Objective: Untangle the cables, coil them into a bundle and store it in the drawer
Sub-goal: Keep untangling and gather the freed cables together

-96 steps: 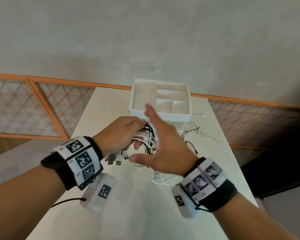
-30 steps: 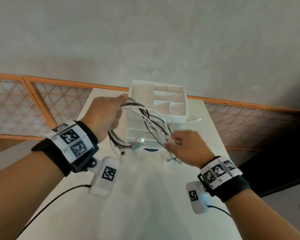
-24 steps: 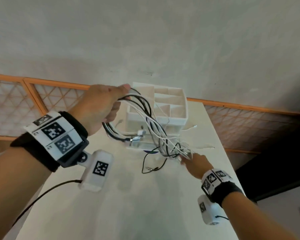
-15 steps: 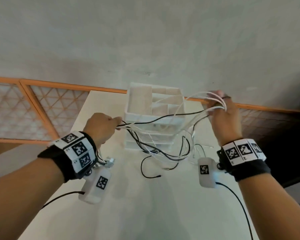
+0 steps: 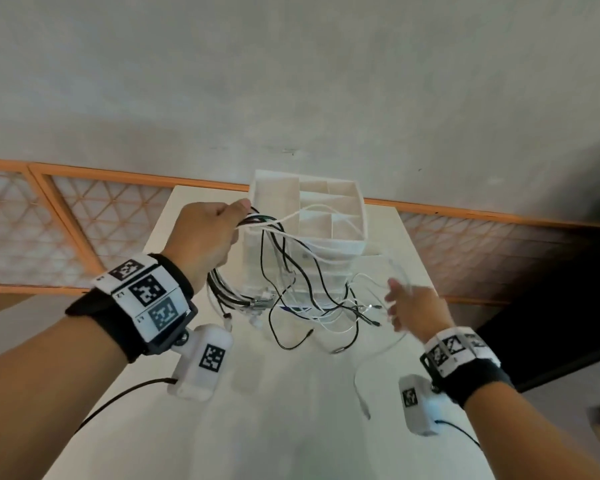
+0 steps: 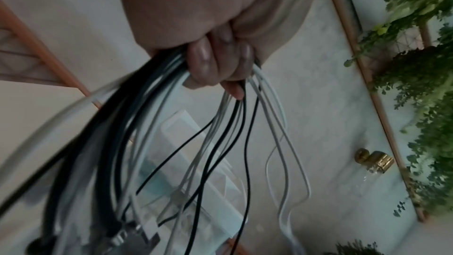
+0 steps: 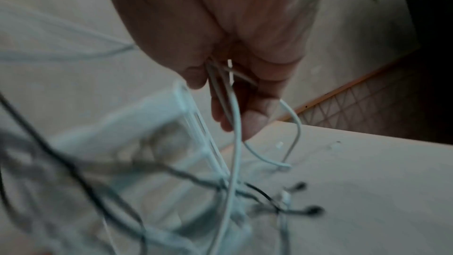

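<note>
My left hand (image 5: 219, 230) is raised in front of the white drawer organizer (image 5: 347, 220) and grips a bundle of black and white cables (image 5: 284, 289). In the left wrist view its fingers (image 6: 215, 65) curl round the cables (image 6: 152, 127), which hang down in loops. My right hand (image 5: 409, 306), blurred, sits low to the right of the organizer. The right wrist view shows a white cable (image 7: 234, 143) running out from between that hand's thumb and fingers (image 7: 247, 115). Loose plug ends dangle over the table (image 5: 291, 427).
The organizer stands at the far end of the white table, its open top split into compartments. Behind it run an orange lattice screen (image 5: 84, 230) and a grey wall. The left wrist view shows green plants (image 6: 421, 104) and a gold-capped bottle (image 6: 375, 162). Dark space lies past the table's right edge.
My right hand has dropped from high at the right of the organizer to low beside it, still on white cable. My left hand rose slightly with the bundle, and the strands now hang slack.
</note>
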